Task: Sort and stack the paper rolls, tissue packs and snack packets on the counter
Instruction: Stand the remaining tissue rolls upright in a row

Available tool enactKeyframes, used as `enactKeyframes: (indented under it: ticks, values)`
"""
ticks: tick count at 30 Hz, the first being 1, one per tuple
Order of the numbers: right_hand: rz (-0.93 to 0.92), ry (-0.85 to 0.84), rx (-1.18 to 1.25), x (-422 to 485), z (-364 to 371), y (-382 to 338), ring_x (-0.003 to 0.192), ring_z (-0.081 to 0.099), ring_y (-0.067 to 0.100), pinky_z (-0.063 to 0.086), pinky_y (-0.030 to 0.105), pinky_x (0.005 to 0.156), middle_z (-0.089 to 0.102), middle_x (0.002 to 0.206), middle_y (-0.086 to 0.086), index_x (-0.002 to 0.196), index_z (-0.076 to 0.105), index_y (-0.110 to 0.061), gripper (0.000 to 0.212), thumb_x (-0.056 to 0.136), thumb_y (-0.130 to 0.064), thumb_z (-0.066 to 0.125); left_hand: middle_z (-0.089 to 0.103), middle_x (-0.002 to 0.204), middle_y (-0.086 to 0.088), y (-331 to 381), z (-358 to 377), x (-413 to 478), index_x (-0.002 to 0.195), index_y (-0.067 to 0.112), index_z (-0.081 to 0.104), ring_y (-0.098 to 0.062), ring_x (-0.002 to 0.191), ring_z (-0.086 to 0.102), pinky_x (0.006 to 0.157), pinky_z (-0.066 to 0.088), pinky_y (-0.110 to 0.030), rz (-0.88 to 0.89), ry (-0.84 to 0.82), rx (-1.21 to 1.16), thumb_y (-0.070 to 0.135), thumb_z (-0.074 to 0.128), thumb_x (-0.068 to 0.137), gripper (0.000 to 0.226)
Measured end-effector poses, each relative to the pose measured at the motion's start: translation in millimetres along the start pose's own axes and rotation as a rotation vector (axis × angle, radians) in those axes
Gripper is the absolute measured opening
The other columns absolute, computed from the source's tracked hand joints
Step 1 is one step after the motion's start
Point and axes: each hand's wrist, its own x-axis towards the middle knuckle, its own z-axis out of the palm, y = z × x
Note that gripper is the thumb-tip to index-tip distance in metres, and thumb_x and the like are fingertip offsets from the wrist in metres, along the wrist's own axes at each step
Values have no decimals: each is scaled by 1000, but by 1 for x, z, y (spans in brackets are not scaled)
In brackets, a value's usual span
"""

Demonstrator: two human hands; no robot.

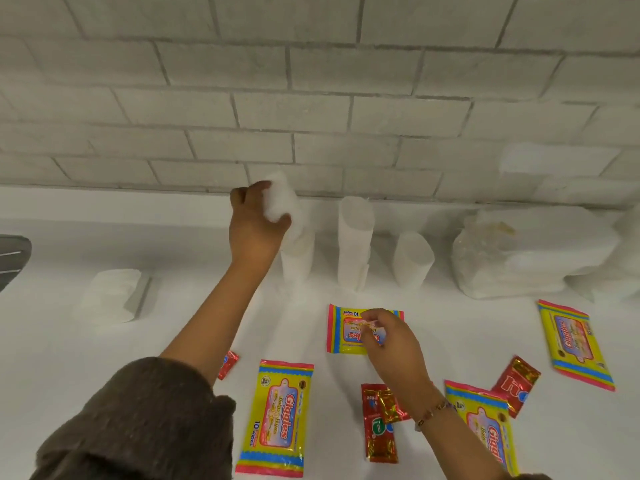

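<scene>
At the far left of the bench (52, 341) a flat white tissue pack (109, 294) lies alone, soft and light; you can take it by its long edges. Your left hand (254, 225) is clamped around the top of a paper roll (285, 209), which sits on or just over an upright roll (297, 258) by the wall; I can't tell if they touch. These rolls look light and squashy, so grip around the middle and set them down square, or the column will likely tip. Two more upright rolls (355, 244) (412, 259) stand just beside it, close enough to knock. Lower down, a yellow wipes pack (277, 417) lies flat; its film looks slippery, so pinch an edge seam. Your right hand (388, 336) hovers over another wipes pack (341, 329), fingers curled together near its top edge, seemingly not yet closed on it. Small red snack packets (379, 422) lie scattered near your wrist. A clear plastic bag (485, 251) crowds the right end.
</scene>
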Motion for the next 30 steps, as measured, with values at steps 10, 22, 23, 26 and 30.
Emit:
enactKeyframes:
  ticks: [10,22,23,26,30]
  values:
    - [-2,-7,9,5,-5,9,91,59,5,42,5,71,63,113,-5,110,59,-25,20,91,-29,52,27,139,-5,-16,45,-3,137,22,30,-27,87,60,68,44,-27,31,-158,192,25,74,70,80]
    - [-191,-56,81,-5,12,-18,87,60,11,48,24,79,67,94,-2,99,65,-14,15,87,-12,57,61,109,7,-45,-26,-124,98,28,64,-8,94,60,73,42,-12,-229,-175,-23,21,60,87,14]
    - [-211,-69,76,-10,19,-23,86,60,11,48,23,79,67,93,-2,98,65,-14,14,87,-12,57,63,103,11,-51,-35,-134,94,29,64,-6,91,62,71,42,-8,-239,-211,-40,20,59,87,12]
    - [-252,-146,51,-24,38,-39,85,60,9,46,17,70,65,90,-8,97,64,-20,13,87,-16,56,66,94,14,-69,-60,-151,91,29,65,-3,84,64,72,50,-13,-259,-268,-88,19,57,88,13]
    - [-242,-207,8,-37,76,-61,84,60,6,44,12,64,65,87,-10,94,63,-24,10,88,-20,55,69,85,9,-97,-82,-160,89,32,65,-1,72,65,70,52,-22,-285,-272,-139,16,57,87,18]
